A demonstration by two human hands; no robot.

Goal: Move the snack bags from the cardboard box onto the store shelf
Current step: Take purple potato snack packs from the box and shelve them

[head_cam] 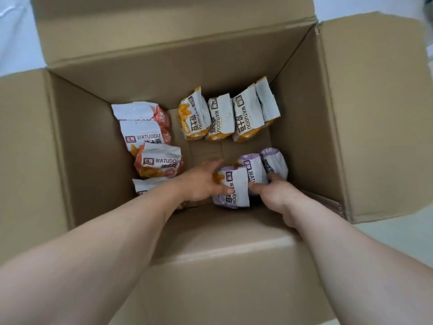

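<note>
purple snack bags (234,186), near-right corner of cardboard box (304,137) | left hand (201,181) and right hand (271,191) gripping the row's ends | likely light, puffy, crushable, slick film; best squeezed gently from both ends

lowest orange bag (146,186) half under forearm

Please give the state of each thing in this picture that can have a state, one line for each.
Brown cardboard box: open, flaps folded outward.
Purple-trimmed snack bags: three, in the box; nearest one between both hands.
Yellow-trimmed snack bags: in the box, in a row at the far wall.
Orange-red snack bags: in the box, overlapping along the left wall.
Left hand: holds the nearest purple bag.
Right hand: fingers curled on the purple bags.
</note>
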